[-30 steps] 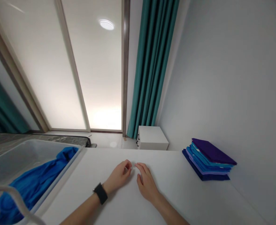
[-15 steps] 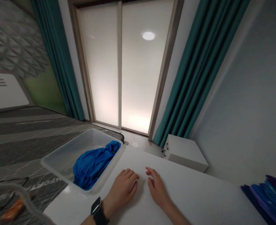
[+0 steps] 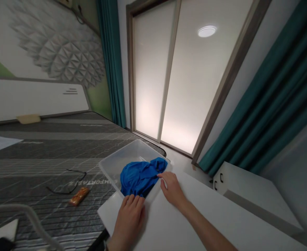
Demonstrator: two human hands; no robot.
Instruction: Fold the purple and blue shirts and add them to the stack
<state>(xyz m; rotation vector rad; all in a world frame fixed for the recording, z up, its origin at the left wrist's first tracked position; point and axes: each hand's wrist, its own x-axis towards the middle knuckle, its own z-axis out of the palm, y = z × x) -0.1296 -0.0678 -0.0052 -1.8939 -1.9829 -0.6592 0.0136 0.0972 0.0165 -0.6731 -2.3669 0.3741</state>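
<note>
A crumpled blue cloth garment lies in a translucent plastic bin, which stands partly on the white table. Its exact kind does not show in the folds. My left hand rests at the bin's near rim, fingers stretched forward and fingertips by the garment's lower edge; the thumb is partly hidden. My right hand reaches over the bin's right rim. Its index finger touches or nearly touches the garment's right edge, with a small gap between finger and thumb. Neither hand has lifted the garment.
The white table extends right of the bin. On the grey-striped mattress lie glasses, an orange packet and a paper sheet. A pale tube curves across the lower left. A white cabinet stands beyond the table.
My view has turned left. Both hands have moved from above the table to the bin, the left to its near rim and the right to the garment's right edge.
</note>
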